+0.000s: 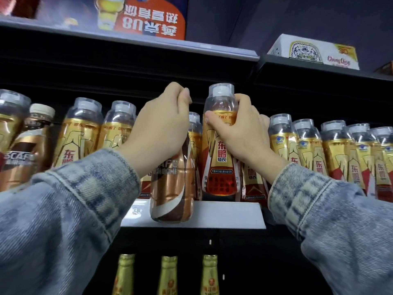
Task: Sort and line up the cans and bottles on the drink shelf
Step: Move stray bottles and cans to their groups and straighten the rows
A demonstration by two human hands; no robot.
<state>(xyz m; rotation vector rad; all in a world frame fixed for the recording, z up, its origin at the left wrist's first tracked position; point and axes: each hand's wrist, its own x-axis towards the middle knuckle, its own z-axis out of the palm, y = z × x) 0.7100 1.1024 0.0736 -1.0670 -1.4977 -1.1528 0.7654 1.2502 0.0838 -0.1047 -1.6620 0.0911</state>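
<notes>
My left hand grips the top of a brown and copper coffee bottle, which hangs in front of the white shelf edge. My right hand is closed around the neck of a gold and red energy drink bottle, lifted just above the shelf. A row of the same gold bottles runs to the left and to the right on the shelf. Another coffee bottle stands among the gold ones at the far left. Both arms wear denim sleeves.
A black shelf above holds an orange beer carton and a white carton at the right. Below the white shelf edge, three gold-foil bottle necks stand in a row.
</notes>
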